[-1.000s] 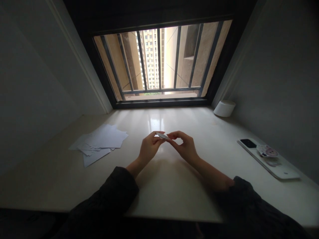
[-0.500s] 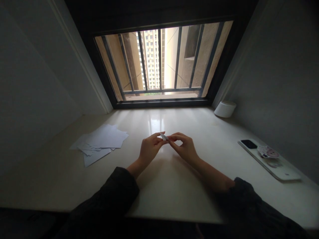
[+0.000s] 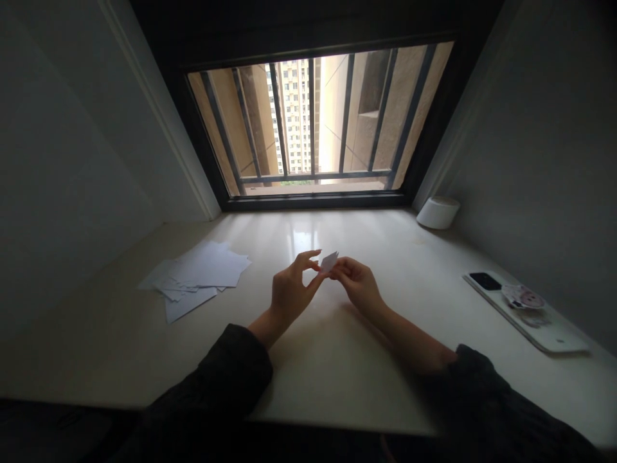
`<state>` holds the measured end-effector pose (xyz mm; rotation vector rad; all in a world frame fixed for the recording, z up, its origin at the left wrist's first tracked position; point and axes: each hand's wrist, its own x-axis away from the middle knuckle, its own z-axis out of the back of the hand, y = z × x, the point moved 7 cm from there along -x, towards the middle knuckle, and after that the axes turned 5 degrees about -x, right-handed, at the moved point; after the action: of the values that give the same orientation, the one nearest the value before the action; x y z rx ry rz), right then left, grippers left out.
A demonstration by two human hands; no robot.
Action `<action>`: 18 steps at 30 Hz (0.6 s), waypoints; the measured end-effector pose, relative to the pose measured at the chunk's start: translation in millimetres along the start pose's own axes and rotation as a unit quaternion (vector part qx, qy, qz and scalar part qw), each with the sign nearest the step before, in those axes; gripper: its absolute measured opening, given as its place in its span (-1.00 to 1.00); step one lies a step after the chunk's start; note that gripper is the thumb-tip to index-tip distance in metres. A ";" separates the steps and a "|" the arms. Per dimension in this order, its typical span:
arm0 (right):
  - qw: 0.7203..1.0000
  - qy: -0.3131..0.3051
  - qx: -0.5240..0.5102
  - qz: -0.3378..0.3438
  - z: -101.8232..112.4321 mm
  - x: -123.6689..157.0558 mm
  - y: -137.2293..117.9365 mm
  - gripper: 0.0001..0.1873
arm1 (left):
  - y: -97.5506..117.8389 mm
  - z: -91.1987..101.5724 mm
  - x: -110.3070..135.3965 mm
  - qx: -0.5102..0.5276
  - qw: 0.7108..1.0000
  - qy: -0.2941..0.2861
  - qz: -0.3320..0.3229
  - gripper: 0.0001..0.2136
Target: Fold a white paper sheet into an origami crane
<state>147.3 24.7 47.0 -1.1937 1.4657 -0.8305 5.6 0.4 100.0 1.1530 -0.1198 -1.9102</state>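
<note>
A small piece of folded white paper (image 3: 329,262) is held up above the sill, between my two hands. My right hand (image 3: 359,283) pinches its lower right side with thumb and fingers. At its lower left corner, the thumb of my left hand (image 3: 292,286) and a bent finger close on the paper, while the index finger is lifted off it. The folds show as layered points at the top; the number of layers cannot be made out.
Loose white paper sheets (image 3: 205,270) lie overlapping on the pale windowsill (image 3: 308,373) at left. A phone (image 3: 554,334) with a cartoon grip lies face down at right. Behind it stands a white rounded object (image 3: 438,213) by the wall. A barred window (image 3: 313,202) closes the back.
The folded paper has turned so that its flat face shows more and a point stands upward. My left index finger has lifted and spread away from it. My right fingers have bunched closer.
</note>
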 end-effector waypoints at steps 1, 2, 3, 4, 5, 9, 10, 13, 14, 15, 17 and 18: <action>1.000 0.000 -0.017 -0.007 -1.3 0.5 -0.2 -0.79 | 1.4 0.3 0.1 -0.002 1.000 0.004 -0.009 -0.66; 1.000 0.001 -0.028 -0.013 -2.2 0.9 -0.7 -0.77 | 2.3 0.4 0.2 0.000 1.000 0.007 -0.016 -0.71; 0.999 0.002 -0.035 -0.017 -2.7 1.2 -1.2 -0.76 | 2.9 0.4 0.2 0.004 1.000 0.011 -0.022 -0.75; 0.999 0.003 -0.039 -0.020 -2.8 1.4 -1.6 -0.75 | 3.1 0.5 0.2 0.008 1.000 0.015 -0.025 -0.80; 0.999 0.005 -0.041 -0.022 -2.7 1.4 -1.7 -0.75 | 3.2 0.6 0.2 0.013 0.999 0.018 -0.027 -0.84; 0.999 0.012 -0.035 -0.024 -0.4 0.7 0.0 -0.75 | 1.6 0.3 0.4 0.039 0.999 0.026 -0.024 -0.91; 0.999 0.013 -0.035 -0.026 0.1 0.6 0.7 -0.75 | 1.1 0.1 0.6 0.048 0.998 0.027 -0.023 -0.91; 0.999 0.013 -0.042 -0.030 0.9 0.4 2.3 -0.75 | 0.7 0.4 1.1 0.072 0.997 0.034 -0.025 -0.92; 0.999 0.012 -0.043 -0.031 0.8 0.4 2.6 -0.75 | 0.9 0.9 1.1 0.077 0.996 0.038 -0.025 -0.93; 0.998 0.010 -0.043 -0.032 0.6 0.3 2.7 -0.75 | 0.9 1.6 1.0 0.078 0.996 0.043 -0.023 -0.93; 0.998 0.007 -0.045 -0.032 0.3 0.3 2.7 -0.75 | -0.1 3.2 0.6 0.071 0.996 0.051 -0.007 -0.94; 0.998 0.007 -0.048 -0.031 0.4 0.3 2.6 -0.75 | -1.5 3.2 0.4 0.068 0.996 0.051 0.007 -0.93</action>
<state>147.0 25.2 44.4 -1.3131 1.5002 -0.8195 2.2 -0.1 100.9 1.3364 -0.2039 -1.8503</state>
